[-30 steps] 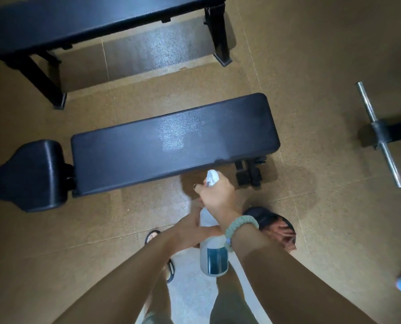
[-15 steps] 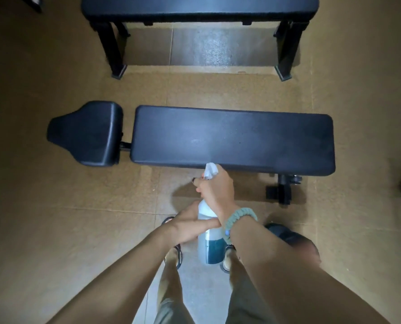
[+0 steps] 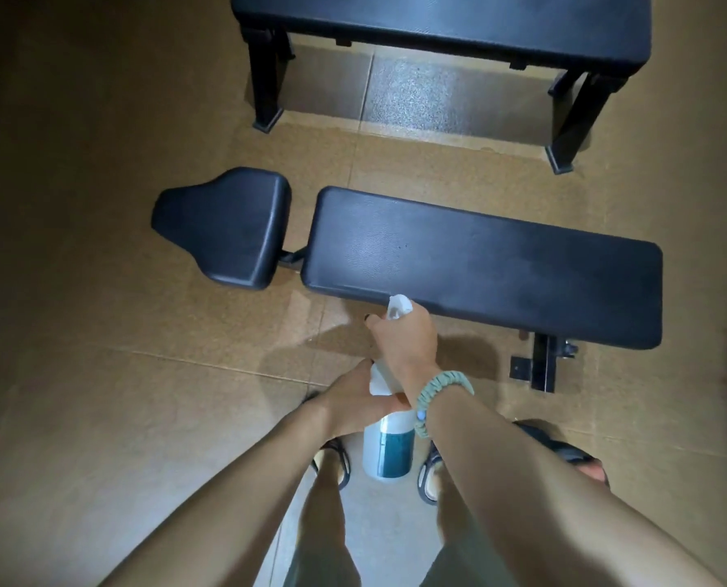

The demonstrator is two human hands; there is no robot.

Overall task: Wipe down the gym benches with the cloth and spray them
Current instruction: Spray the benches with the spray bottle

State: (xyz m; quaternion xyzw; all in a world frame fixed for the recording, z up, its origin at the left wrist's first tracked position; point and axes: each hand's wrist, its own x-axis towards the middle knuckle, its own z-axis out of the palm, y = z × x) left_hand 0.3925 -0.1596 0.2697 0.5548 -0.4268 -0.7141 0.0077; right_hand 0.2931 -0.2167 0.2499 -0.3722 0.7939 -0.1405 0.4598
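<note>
Two black padded benches on a tan tiled floor (image 3: pixel 99 374), seen from above. Farther one, a flat bench (image 3: pixel 438 23) on four legs, across the top edge; nearer one, an adjustable bench with a long back pad (image 3: pixel 501 264) and a separate seat pad (image 3: pixel 226 226) to its left, low and just ahead of the feet. No sheen or droplets readable on either pad in this dim light, so impossible to tell whether any spray has landed.

Held upright between both arms, near the front edge of the long pad but not over it: a translucent spray bottle (image 3: pixel 389 442) with a teal label. Right hand (image 3: pixel 408 341) wrapped round the white trigger head (image 3: pixel 399 307), grip clamped on it, nozzle aimed toward the pad. Left hand (image 3: pixel 353 400) closed round the bottle's neck and shoulder, steadying it. Green coiled band (image 3: pixel 438 387) on the right wrist. Sandalled feet below.

No cloth anywhere in view. Judging from this, spraying about to start or barely begun on the nearer bench; wiping of both benches left, and the cloth to be fetched from somewhere out of sight. Far bench apparently untouched, though not certain.
</note>
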